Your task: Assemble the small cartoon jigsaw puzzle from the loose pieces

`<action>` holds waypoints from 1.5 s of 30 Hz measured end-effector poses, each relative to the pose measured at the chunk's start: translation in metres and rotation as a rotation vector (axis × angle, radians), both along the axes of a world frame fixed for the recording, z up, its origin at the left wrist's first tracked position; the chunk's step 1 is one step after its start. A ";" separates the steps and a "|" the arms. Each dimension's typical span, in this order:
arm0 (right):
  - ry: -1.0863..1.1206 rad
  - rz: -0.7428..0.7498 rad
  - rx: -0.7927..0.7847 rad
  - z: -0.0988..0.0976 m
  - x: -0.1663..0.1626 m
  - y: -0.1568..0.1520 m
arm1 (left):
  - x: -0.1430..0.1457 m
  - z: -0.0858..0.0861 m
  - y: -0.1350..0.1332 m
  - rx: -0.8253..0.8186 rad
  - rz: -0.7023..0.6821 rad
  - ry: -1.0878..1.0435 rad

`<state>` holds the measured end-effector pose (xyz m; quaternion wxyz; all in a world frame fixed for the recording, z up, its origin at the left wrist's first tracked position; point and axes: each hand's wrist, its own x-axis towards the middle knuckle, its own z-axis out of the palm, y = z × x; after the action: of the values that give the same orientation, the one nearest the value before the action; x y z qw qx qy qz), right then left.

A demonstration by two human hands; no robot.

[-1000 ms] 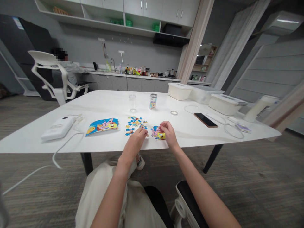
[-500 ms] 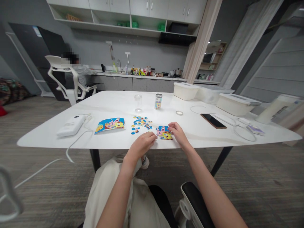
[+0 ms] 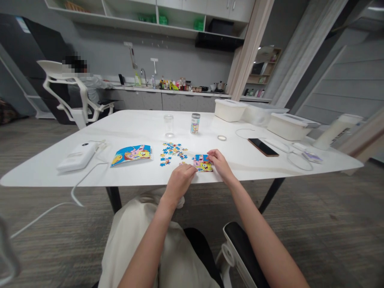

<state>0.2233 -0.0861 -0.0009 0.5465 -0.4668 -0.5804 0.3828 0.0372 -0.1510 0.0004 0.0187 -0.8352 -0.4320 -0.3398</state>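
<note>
A partly joined jigsaw puzzle with a yellow and pink cartoon picture lies flat near the table's front edge. My left hand is closed, thumb and fingers pinched at its lower left edge; the small part between the fingertips is hidden. My right hand grips the right edge with curled fingers, some covering the upper corner. Loose puzzle pieces are scattered left of the joined part, a few close to my left hand. Farther left, a slightly curved picture sheet shows the same kind of cartoon.
Behind the pieces stand a clear jar and a cartoon-labelled can, with a ring-shaped lid nearby. A phone, cables and white bins are on the right. A white device lies left. A person sits beyond.
The view has shifted, so the table appears a little farther left and higher. My left hand has moved slightly closer against the joined puzzle's edge; my right hand stays at its right side.
</note>
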 end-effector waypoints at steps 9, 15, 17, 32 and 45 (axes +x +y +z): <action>-0.014 0.014 -0.017 0.003 -0.001 -0.001 | -0.005 0.000 0.005 -0.090 -0.129 -0.082; -0.012 0.020 -0.025 0.004 -0.001 -0.002 | -0.016 0.001 0.008 -0.099 -0.085 -0.148; -0.011 0.023 -0.023 0.004 -0.001 -0.002 | -0.020 0.003 0.009 -0.087 -0.081 -0.121; -0.030 0.015 -0.008 0.001 -0.001 -0.001 | -0.018 0.010 0.005 -0.055 -0.186 0.054; -0.010 0.032 -0.012 0.002 0.000 -0.002 | -0.028 0.019 -0.001 -0.112 -0.204 0.080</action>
<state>0.2233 -0.0877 0.0013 0.5347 -0.4624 -0.5883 0.3927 0.0096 -0.1517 0.0191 -0.0456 -0.8875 -0.3619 -0.2818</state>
